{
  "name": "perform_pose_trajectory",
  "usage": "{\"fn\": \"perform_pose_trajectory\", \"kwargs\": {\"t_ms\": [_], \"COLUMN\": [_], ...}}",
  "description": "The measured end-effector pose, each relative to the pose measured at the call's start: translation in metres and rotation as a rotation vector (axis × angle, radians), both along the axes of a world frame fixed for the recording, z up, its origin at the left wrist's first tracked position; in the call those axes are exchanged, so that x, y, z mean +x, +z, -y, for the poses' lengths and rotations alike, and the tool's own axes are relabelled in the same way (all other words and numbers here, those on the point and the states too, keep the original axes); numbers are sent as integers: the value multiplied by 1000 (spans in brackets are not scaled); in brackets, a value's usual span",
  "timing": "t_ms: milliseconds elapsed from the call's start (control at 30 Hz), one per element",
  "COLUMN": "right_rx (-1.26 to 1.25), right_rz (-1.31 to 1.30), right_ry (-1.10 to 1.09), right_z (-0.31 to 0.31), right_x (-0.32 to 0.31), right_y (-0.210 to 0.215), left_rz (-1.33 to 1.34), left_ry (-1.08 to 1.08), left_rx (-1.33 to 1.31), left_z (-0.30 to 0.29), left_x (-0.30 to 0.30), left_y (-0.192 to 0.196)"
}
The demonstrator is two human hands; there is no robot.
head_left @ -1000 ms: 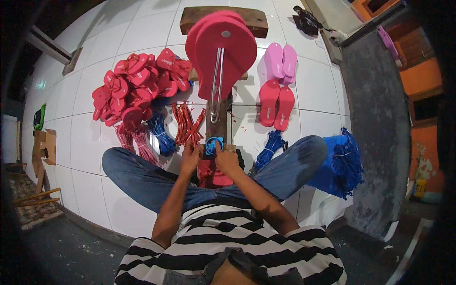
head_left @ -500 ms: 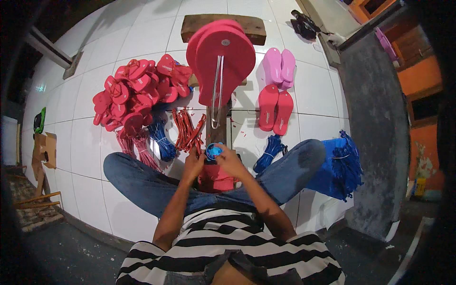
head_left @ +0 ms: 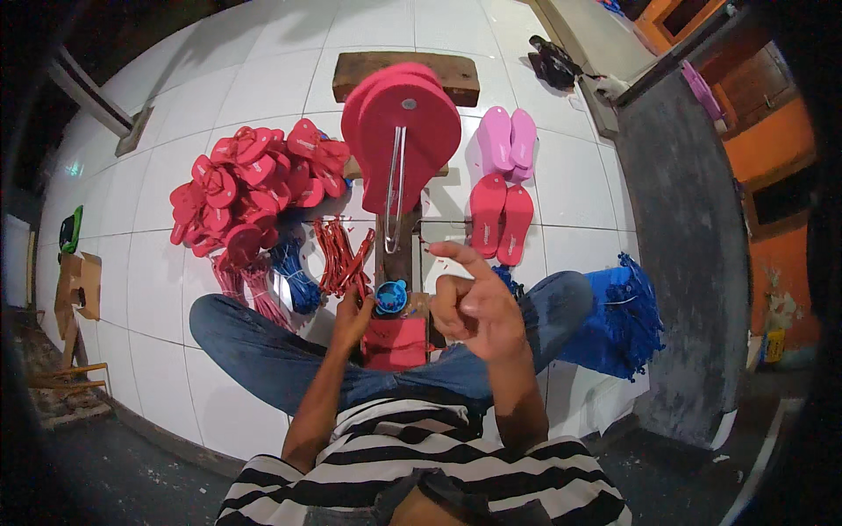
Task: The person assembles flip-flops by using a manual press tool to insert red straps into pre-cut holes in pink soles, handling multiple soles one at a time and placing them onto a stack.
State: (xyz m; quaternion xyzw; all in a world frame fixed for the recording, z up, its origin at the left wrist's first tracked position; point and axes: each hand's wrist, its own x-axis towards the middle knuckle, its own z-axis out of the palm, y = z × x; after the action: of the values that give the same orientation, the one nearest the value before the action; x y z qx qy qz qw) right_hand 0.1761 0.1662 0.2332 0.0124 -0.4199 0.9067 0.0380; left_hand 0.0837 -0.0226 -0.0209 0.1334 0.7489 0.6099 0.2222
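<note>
Between the person's bent knees, on the wooden beam [head_left: 403, 263] of a low stand, a small round blue container [head_left: 383, 307] sits with small blue bits in it, just above a red pad [head_left: 395, 344] at the near end. Close at the container's left side is the left hand [head_left: 353, 317], its fingers bent together beside the lower ends of some loose red straps [head_left: 333, 254]; whether it pinches a strap or only touches one cannot be told. To the right of the container, the right hand [head_left: 481, 311] is raised and partly spread, the index finger stretched toward the upper left and the others curled; it stands apart from the container. Farther along the beam, a stack of red soles [head_left: 430, 131] rests with a long metal loop [head_left: 403, 167] over its top sole, near a wooden block [head_left: 465, 81] at the far end. Left of the stand, a heap of red flip-flops [head_left: 254, 180] lies on the tiled floor [head_left: 158, 289], with a blue strap bundle [head_left: 298, 279] and pink strap bundles [head_left: 263, 276] just below it. Right of the stand lie a few lilac soles [head_left: 495, 140], then two red soles [head_left: 487, 215] nearer the person, and past the right knee a large blue bundle [head_left: 636, 320]
</note>
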Motion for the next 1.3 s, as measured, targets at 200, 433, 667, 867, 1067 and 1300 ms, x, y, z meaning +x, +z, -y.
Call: {"fn": "perform_pose_trajectory", "kwargs": {"t_ms": [200, 433, 667, 867, 1067, 1300], "right_rx": [1182, 1839, 1839, 1800, 1073, 1944], "right_rz": [-162, -104, -90, -98, 346, 462], "right_ry": [-453, -771, -740, -832, -540, 49], "right_z": [6, 11, 27, 15, 18, 59], "right_x": [-36, -55, -40, -66, -35, 4], "right_y": [28, 48, 49, 38, -94, -284], "left_rz": [-89, -134, -163, -158, -176, -271], "left_ry": [-33, -48, -97, -63, 25, -115], "left_rx": [-101, -57, -234, -45, -190, -580], "left_z": [-5, -4, 1, -16, 13, 0], "left_x": [-2, 0, -7, -6, -7, -6], "left_y": [20, 4, 6, 21, -13, -30]}}
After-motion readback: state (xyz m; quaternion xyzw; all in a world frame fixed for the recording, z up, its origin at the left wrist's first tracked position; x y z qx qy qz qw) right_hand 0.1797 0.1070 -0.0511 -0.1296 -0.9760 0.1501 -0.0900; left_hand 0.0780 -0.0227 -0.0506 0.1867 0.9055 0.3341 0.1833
